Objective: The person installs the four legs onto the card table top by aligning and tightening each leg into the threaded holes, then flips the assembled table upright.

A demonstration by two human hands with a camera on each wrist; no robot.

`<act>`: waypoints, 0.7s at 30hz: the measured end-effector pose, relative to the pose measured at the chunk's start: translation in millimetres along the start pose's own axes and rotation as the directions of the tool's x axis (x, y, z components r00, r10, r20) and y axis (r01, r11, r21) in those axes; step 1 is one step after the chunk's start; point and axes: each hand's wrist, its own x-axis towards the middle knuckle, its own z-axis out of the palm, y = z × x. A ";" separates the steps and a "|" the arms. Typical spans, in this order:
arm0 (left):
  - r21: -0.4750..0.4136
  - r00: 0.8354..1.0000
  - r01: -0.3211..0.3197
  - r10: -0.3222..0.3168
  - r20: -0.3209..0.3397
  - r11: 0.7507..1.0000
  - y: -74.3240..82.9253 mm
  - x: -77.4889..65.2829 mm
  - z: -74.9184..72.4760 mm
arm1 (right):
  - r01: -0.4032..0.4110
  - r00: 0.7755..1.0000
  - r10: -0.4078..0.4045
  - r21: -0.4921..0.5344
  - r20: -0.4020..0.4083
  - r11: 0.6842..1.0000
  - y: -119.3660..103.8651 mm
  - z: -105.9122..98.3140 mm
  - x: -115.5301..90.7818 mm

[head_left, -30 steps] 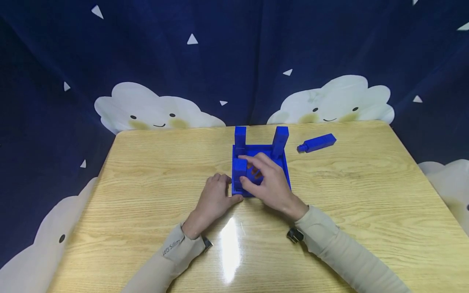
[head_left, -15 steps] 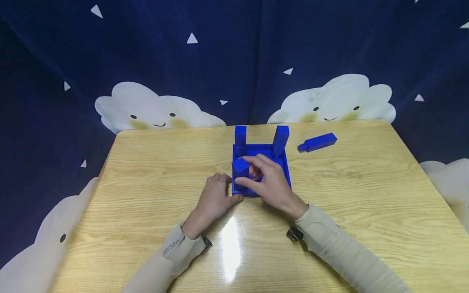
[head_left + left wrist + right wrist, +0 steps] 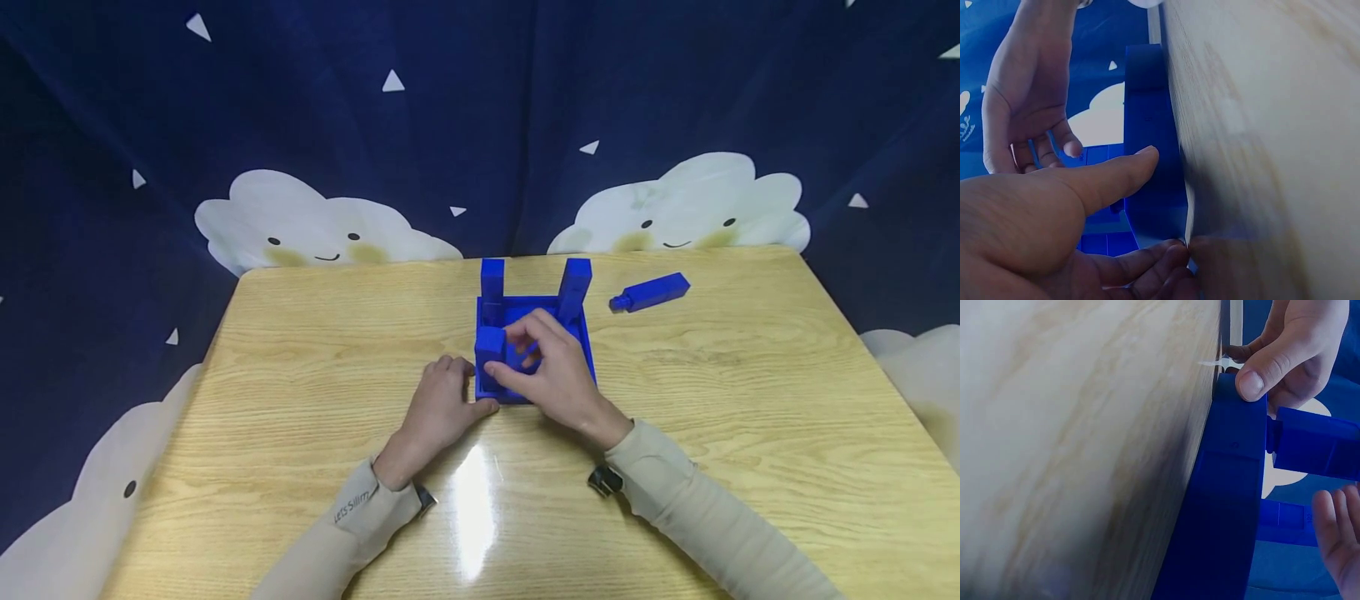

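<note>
A shallow square blue tray (image 3: 588, 350) lies on the table with three blue square posts upright at its corners. My right hand (image 3: 558, 371) is at the near-left post (image 3: 491, 343), its thumb across the post's front and its bent index fingertip at the right side. In the right wrist view a narrow neck shows between this post (image 3: 1316, 444) and the tray (image 3: 1222, 506). My left hand (image 3: 438, 408) grips the tray's near-left corner, its thumb (image 3: 1129, 178) pressed on the outer wall and its fingers round the side.
A loose blue post (image 3: 652, 292) with a stepped peg end lies right of the tray. At the far corners stand the far-left post (image 3: 492, 287) and the far-right post (image 3: 575, 287). A dark blue cloud-print curtain (image 3: 420, 125) hangs behind the wooden table (image 3: 315, 350).
The near-left post has turned, standing angled half a second ago and squarer now. My right index finger has drawn back from its far side to its right side. My left hand has stayed put.
</note>
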 end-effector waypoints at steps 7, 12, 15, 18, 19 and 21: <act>-0.003 1.000 -0.011 0.011 -0.014 1.000 -1.6 0.4 0.9 | -0.027 1.000 0.027 0.000 0.007 1.000 -1.7 0.8 1.1; 0.000 1.000 -0.004 0.004 -0.011 1.000 -3.0 0.2 1.6 | -0.019 0.999 0.019 -0.016 0.028 1.000 -1.7 1.1 2.6; -0.001 1.000 -0.004 0.004 -0.012 1.000 -2.7 -0.2 1.5 | -0.020 0.999 0.021 -0.019 0.035 1.000 -1.4 0.6 2.2; -0.004 1.000 -0.008 0.008 -0.012 1.000 -2.0 -0.4 1.5 | -0.022 0.999 0.022 -0.013 0.034 1.000 -1.3 -0.4 1.8; -0.005 1.000 -0.009 0.009 -0.013 1.000 -1.9 -0.3 1.6 | -0.021 0.999 0.021 -0.008 0.034 1.000 -1.3 -0.7 1.8; -0.007 1.000 -0.012 0.012 -0.016 1.000 -1.2 -0.5 1.4 | -0.019 0.999 0.019 0.004 0.035 1.000 -1.1 -1.2 2.0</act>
